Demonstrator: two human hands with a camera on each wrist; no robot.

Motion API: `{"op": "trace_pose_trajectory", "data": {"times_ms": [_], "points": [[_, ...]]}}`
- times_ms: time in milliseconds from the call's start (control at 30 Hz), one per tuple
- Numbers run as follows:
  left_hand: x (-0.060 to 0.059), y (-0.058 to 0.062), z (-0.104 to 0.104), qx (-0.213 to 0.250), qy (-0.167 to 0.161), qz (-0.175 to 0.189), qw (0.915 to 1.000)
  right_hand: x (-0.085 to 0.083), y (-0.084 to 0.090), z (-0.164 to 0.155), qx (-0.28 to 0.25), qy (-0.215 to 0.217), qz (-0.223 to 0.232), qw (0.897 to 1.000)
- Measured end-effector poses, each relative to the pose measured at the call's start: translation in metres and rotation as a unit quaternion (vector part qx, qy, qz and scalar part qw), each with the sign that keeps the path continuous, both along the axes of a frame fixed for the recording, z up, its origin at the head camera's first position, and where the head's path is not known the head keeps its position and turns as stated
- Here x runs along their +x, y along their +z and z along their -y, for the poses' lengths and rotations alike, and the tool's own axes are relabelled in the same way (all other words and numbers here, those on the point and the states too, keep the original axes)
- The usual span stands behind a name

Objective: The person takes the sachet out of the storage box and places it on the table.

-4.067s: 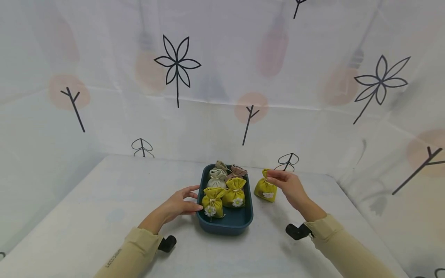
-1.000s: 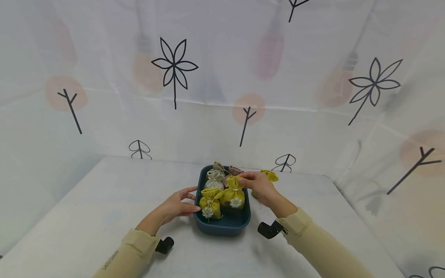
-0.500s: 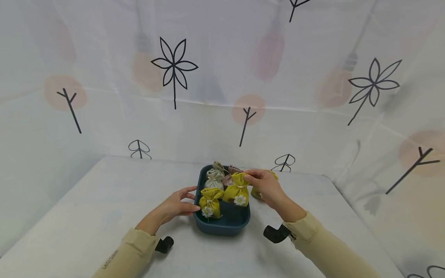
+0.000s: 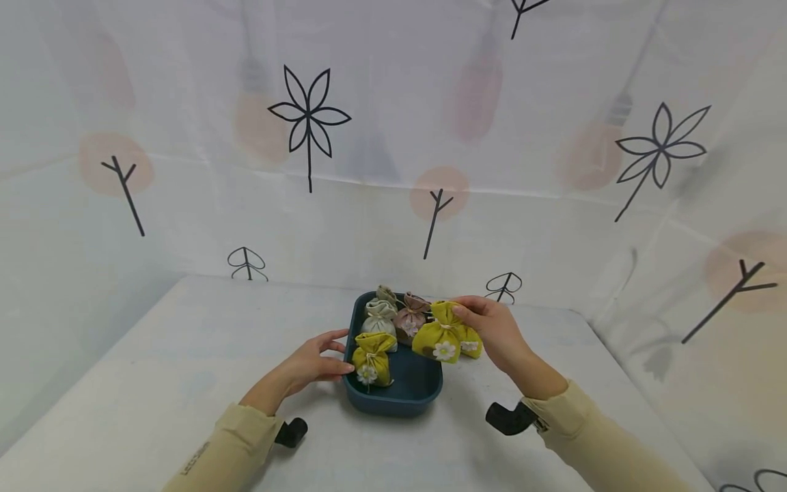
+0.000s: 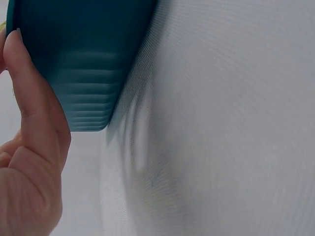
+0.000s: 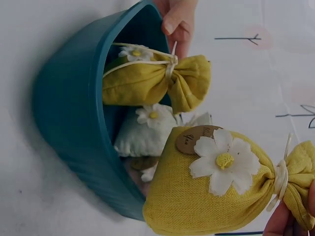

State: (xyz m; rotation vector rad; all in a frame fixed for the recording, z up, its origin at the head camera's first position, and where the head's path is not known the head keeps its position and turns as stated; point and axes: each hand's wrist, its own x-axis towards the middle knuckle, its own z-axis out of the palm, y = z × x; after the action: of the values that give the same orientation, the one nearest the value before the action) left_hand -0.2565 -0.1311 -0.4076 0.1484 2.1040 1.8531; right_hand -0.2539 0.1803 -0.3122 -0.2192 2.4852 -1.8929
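Note:
My right hand (image 4: 494,331) pinches the gathered neck of a yellow drawstring pouch (image 4: 438,342) with a white cloth flower and a brown tag. This pouch hangs over the right rim of a dark teal bin (image 4: 402,406). On the bin's left side, my left hand (image 4: 310,362) rests its fairly straight fingers and thumb against the wall and rim. Inside sit another yellow pouch (image 4: 371,359) at the front left, a pale pouch (image 4: 380,318) behind it, a pinkish-brown pouch (image 4: 412,318) and a grey-green one (image 4: 386,294) at the back.
Behind the held pouch, a further yellow pouch (image 4: 471,342) stands on the white table (image 4: 184,355) right of the bin, partly hidden. A white printed cloth (image 4: 369,225) hangs along the table's back edge.
The right hand first released the yellow pouch on the table, then gripped one in the bin. That one has since been lifted out rightward, uncovering the pinkish-brown pouch. The left hand stays put.

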Motion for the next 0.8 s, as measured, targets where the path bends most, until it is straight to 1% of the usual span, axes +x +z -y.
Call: {"op": "trace_pose_trajectory", "data": {"times_ms": [233,467,600,800], "points": [[0.0,0.0,0.0,-0.002,0.004,-0.001,1.0,0.001,0.0,-0.016,0.003,-0.007,-0.026,1.0],[0.0,-0.001,-0.001,-0.005,0.007,-0.001,1.0,0.0,-0.003,-0.032,-0.016,-0.007,-0.049,0.999],[0.0,-0.001,-0.001,-0.005,0.007,-0.001,1.0,0.001,-0.006,-0.041,-0.028,-0.011,-0.048,0.998],[0.001,0.0,-0.001,-0.006,0.004,-0.002,1.0,0.003,-0.011,-0.053,-0.016,-0.031,-0.046,0.998]]}}
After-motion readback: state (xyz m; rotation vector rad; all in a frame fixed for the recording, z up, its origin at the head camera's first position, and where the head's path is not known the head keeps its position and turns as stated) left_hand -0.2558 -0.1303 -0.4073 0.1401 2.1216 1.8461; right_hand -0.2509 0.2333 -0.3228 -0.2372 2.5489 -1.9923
